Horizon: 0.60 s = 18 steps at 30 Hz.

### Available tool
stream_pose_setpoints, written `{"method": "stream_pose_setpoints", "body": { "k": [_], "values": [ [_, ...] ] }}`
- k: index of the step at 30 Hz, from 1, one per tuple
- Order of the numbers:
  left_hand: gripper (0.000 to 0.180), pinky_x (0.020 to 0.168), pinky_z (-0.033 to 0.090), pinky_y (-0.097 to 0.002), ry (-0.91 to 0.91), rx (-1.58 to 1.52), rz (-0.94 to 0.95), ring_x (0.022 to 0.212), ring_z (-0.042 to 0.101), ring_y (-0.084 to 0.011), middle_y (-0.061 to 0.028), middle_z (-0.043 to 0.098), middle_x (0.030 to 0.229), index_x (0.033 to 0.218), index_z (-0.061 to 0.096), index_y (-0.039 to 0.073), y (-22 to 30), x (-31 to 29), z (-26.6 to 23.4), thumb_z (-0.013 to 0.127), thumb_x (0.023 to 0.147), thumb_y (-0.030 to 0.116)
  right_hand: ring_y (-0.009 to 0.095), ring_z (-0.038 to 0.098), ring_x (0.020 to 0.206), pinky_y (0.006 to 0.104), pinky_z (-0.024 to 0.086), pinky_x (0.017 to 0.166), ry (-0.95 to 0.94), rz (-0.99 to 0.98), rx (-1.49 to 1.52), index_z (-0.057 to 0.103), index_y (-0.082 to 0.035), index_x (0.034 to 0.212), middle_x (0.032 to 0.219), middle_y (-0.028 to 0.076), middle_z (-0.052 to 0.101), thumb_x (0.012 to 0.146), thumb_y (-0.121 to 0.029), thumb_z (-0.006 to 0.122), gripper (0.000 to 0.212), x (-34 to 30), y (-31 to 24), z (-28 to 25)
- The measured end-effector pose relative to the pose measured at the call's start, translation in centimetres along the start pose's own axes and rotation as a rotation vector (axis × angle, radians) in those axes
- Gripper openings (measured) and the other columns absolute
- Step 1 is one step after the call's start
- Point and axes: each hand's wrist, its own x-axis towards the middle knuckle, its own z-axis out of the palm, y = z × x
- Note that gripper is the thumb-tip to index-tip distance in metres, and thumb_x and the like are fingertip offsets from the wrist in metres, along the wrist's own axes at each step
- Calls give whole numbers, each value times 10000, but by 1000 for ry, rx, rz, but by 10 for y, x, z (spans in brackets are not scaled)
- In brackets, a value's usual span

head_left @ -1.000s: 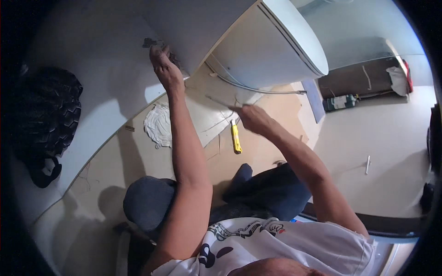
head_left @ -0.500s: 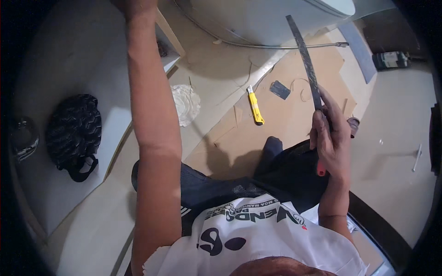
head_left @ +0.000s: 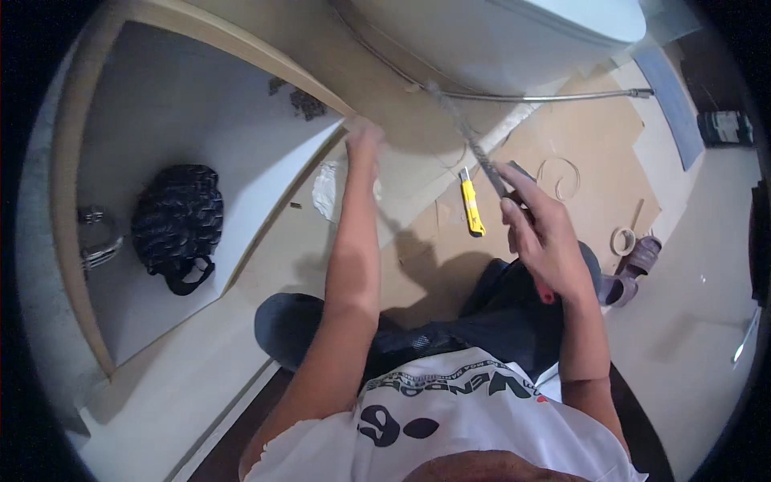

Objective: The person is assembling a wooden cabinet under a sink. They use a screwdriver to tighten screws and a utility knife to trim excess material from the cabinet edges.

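In my right hand (head_left: pixel 546 225) is a long, dark, flat file-like tool (head_left: pixel 474 140) with a red handle end. My fingers wrap round its lower part, and its shaft slants up to the left, blurred toward the tip. My left hand (head_left: pixel 365 136) is at the corner of a pale open-fronted cabinet (head_left: pixel 317 84); its fingers are smeared by motion, so whether they touch the edge does not show. Crumpled white material (head_left: pixel 325 191) lies just below that hand, partly behind my forearm. A yellow utility knife (head_left: pixel 471 205) rests on the cardboard (head_left: pixel 594 120), left of the tool's grip.
Inside the cabinet are a black quilted bag (head_left: pixel 178 221) and some shiny metal rings (head_left: pixel 100 237). A large white rounded body (head_left: pixel 498 48) stands ahead, with a metal hose (head_left: pixel 554 98) along its base. To the right are a tape roll (head_left: pixel 622 241), brown slippers (head_left: pixel 638 261) and a dark canister (head_left: pixel 724 128).
My left hand has come down and right from the top edge to the cabinet's corner. My right hand has shifted slightly left with the tool, which leans further left. The view has shifted.
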Motion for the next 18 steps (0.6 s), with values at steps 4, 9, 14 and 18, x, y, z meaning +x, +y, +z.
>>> {"method": "stream_pose_setpoints", "body": {
  "k": [4,9,14,18],
  "values": [
    [289,793,488,-312,236,452,529,913,620,-178,-118,673,974,1101,631,-26,108,-110,-32,595,895,173,244,606,664,344,490,658,-97,-41,105,496,-82,1321,788,169,618,918,-109,508,405,68,31,-7],
    [171,755,502,-339,1024,742,1544,823,618,-205,-146,669,949,945,648,-53,333,-271,-52,545,921,82,131,510,572,301,463,560,-35,-138,123,452,-87,1372,756,69,571,920,-150,473,457,126,79,42],
    [470,766,510,-361,1500,1768,2073,914,612,-274,-180,609,1007,1067,513,-100,483,-345,-87,669,868,296,139,490,572,292,445,569,14,-83,571,463,-56,1352,694,60,541,924,-133,455,435,114,-3,143],
    [595,803,502,-415,1406,1706,1980,941,592,-312,-209,600,1050,1083,518,-78,516,-354,-100,736,799,397,131,486,570,291,433,559,-13,-26,721,452,-49,1360,672,76,527,945,-153,454,428,125,-40,162]
  ]
}}
